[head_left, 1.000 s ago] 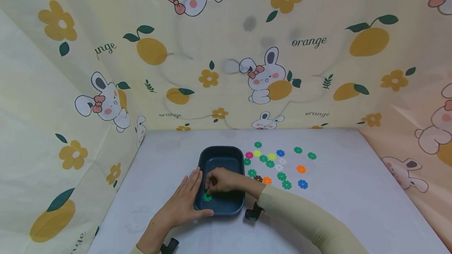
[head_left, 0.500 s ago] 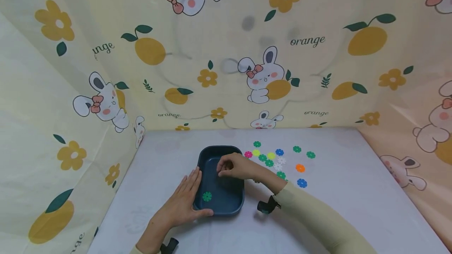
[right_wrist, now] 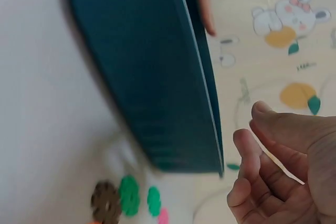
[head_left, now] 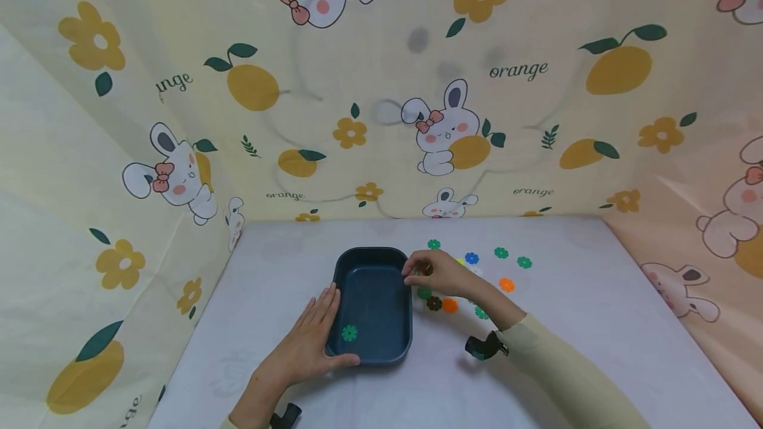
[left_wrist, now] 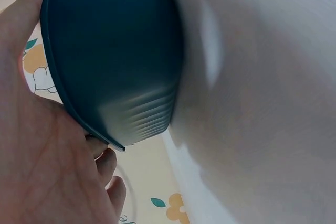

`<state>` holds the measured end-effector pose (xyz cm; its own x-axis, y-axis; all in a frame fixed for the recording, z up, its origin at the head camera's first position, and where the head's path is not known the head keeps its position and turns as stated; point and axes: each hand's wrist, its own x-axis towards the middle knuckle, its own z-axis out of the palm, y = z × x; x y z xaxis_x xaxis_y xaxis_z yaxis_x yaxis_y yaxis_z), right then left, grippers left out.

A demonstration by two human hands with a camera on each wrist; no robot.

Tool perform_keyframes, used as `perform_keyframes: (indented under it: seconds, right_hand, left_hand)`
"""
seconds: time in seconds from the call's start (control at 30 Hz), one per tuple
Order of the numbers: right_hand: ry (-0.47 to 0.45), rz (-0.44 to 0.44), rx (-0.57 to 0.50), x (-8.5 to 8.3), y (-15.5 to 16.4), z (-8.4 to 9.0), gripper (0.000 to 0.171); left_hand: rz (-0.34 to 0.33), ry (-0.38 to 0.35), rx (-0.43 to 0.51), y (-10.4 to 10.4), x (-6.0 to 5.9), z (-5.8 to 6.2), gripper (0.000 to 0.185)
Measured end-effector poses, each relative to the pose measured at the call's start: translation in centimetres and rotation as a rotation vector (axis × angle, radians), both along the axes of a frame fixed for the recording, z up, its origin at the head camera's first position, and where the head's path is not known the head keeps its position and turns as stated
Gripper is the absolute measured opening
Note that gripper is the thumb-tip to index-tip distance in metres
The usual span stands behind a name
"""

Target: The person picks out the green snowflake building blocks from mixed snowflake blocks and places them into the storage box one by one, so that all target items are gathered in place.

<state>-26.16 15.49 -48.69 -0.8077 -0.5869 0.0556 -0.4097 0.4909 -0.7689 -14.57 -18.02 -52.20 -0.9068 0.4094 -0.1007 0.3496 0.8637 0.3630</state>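
Note:
A dark blue rectangular tray stands on the white table, with one green flower-shaped disc on its floor near the front left. My left hand rests against the tray's left side, fingers stretched along the rim and thumb at the front edge. Over the tray's right rim hovers my right hand, its fingers loosely bent. The right wrist view shows nothing between that hand's thumb and forefinger. Just below it on the table lie a brown disc, an orange disc and a green disc.
More flower discs spread to the right of the tray, including a blue disc, another orange disc and a green disc. My right hand and forearm cover several. A patterned cloth with rabbits hangs behind the table.
My right hand has left the green disc on the tray floor, risen, and moved right across the tray to its right rim. My left hand has stayed in place.

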Motion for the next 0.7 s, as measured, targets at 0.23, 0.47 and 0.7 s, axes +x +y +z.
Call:
perform_keyframes:
  seconds: [0.23,0.47,0.7]
  right_hand:
    - [-0.011,-0.106,0.040,-0.2,2.8,-1.4,0.015]
    - [-0.133,-0.194,0.066,-0.8,4.1,-4.4,0.012]
    - [-0.162,-0.244,0.106,-1.0,3.8,-6.0,0.015]
  left_hand:
    - [-0.002,0.005,0.003,-0.1,0.0,-0.2,0.132]
    - [-0.004,0.005,0.008,-0.1,0.0,-0.1,0.132]
    - [-0.008,-0.007,0.020,0.0,0.1,0.1,0.131]
